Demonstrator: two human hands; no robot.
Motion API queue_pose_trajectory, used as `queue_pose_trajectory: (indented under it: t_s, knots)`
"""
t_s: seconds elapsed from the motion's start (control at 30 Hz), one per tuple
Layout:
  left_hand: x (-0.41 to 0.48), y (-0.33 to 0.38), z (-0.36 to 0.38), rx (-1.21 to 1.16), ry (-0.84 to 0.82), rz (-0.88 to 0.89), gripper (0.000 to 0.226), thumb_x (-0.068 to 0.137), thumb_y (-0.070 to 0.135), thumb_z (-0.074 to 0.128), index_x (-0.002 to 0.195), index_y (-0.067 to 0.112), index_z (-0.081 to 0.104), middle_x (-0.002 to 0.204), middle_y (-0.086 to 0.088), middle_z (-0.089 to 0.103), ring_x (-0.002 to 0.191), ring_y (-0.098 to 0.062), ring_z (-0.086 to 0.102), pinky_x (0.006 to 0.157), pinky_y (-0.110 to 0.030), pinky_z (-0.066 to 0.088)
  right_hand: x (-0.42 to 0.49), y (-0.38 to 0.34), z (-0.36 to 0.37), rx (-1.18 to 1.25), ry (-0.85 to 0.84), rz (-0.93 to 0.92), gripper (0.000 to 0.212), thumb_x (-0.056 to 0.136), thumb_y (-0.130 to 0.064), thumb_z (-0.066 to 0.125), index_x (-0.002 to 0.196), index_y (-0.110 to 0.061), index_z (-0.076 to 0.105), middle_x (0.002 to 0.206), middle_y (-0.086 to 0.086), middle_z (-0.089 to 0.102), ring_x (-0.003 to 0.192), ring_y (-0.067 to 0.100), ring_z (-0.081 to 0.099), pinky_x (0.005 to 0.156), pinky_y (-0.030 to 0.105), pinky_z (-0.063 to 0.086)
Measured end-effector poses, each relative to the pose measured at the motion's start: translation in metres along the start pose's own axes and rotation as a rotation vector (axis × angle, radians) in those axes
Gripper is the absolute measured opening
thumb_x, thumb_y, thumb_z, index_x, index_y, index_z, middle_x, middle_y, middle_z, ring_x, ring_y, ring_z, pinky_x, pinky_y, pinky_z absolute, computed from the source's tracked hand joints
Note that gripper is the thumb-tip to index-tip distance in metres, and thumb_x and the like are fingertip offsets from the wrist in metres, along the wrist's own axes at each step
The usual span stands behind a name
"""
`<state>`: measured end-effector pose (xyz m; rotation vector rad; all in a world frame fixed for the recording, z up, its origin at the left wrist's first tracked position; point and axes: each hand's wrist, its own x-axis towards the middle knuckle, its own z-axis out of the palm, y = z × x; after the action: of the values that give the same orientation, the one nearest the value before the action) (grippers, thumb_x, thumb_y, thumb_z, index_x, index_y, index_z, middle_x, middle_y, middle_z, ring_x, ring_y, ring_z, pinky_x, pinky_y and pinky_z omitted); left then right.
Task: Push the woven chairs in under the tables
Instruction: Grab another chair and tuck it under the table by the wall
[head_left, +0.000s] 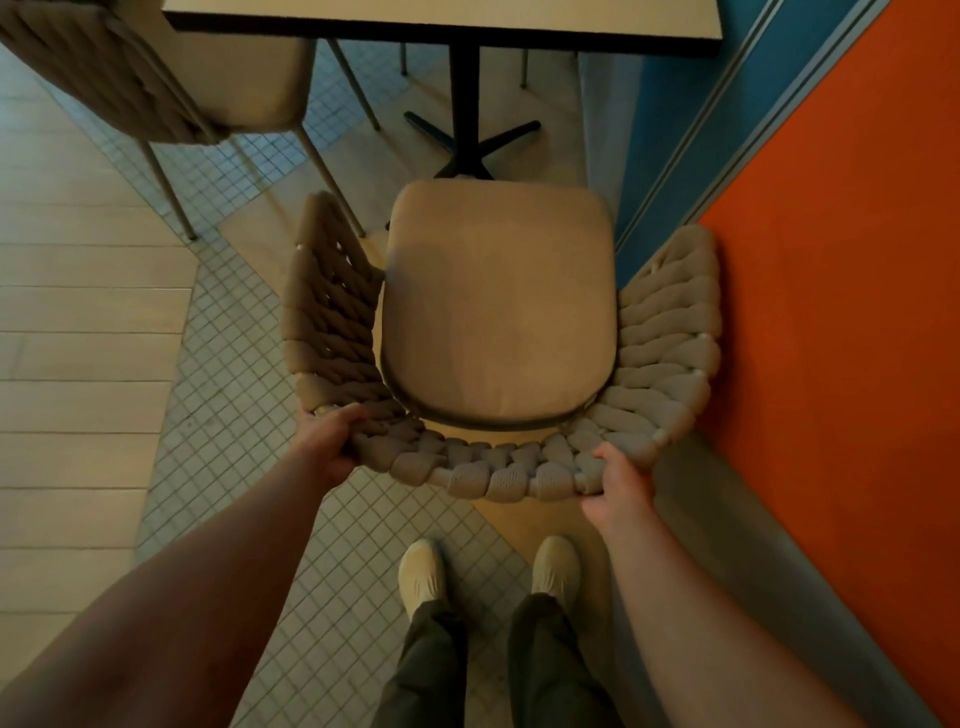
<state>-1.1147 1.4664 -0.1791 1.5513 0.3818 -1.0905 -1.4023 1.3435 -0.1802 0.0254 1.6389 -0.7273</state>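
A beige woven chair (498, 322) with a padded seat cushion stands in front of me, its curved rope back nearest me. My left hand (327, 441) grips the back's left corner. On the right corner of the back, my right hand (621, 486) holds the woven rim. The table (441, 23) with a pale top and dark edge stands beyond the chair, on a black pedestal foot (467, 135). The front edge of the seat lies near that foot, short of the tabletop.
A second woven chair (156, 88) sits at the upper left, partly under the table. An orange and blue wall (831, 260) runs close along the right side of the chair. My feet (488, 571) stand on the tiled floor behind the chair.
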Motion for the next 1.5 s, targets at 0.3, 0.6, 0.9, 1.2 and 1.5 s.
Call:
queue_pose_trajectory:
  t_s: [0.3,0.6,0.9,1.2,1.5]
  knots:
    - [-0.006,-0.016,-0.007,-0.056,0.015,-0.002,0.079,0.077,-0.016,0.061,0.14,0.028,0.045,0.129,-0.025,0.06,0.101,-0.045,0.069,0.069,-0.061,0.058,-0.003,-0.005,-0.014,-0.042,-0.014,0.012,0.065,0.081,0.009,0.061,0.134,-0.028,0.057,0.129,0.013,0.062,0.114,0.038,0.061,0.081,0.057,0.055]
    - [-0.008,-0.02,0.001,-0.045,0.026,-0.018,0.075,0.079,-0.015,0.063,0.138,0.028,0.047,0.126,-0.022,0.062,0.107,-0.046,0.067,0.078,-0.069,0.055,0.0,-0.018,-0.013,-0.085,-0.006,0.007,0.062,0.08,0.007,0.064,0.132,-0.025,0.057,0.13,0.013,0.06,0.116,0.038,0.059,0.095,0.061,0.05]
    - [0.008,0.004,0.028,-0.027,0.033,0.02,0.056,0.085,-0.015,0.061,0.129,0.017,0.051,0.112,-0.019,0.065,0.096,-0.039,0.068,0.073,-0.057,0.059,0.011,-0.033,0.017,-0.044,-0.022,-0.038,0.057,0.082,0.011,0.061,0.129,-0.022,0.059,0.127,0.013,0.061,0.115,0.037,0.061,0.095,0.06,0.05]
    - [0.043,0.035,0.053,0.026,0.036,0.042,0.058,0.087,-0.01,0.06,0.138,0.015,0.046,0.105,-0.021,0.069,0.083,-0.037,0.07,0.068,-0.059,0.061,0.018,-0.052,0.063,-0.024,-0.02,-0.086,0.052,0.08,0.01,0.06,0.126,-0.015,0.062,0.117,0.013,0.066,0.089,0.029,0.067,0.058,0.04,0.058]
    - [0.069,0.052,0.059,0.061,0.026,0.015,0.056,0.085,-0.007,0.062,0.136,0.011,0.047,0.116,-0.026,0.067,0.094,-0.042,0.072,0.061,-0.056,0.061,0.016,-0.057,0.085,0.001,-0.007,-0.096,0.051,0.081,0.008,0.063,0.125,-0.017,0.062,0.117,0.012,0.066,0.087,0.028,0.066,0.056,0.039,0.054]
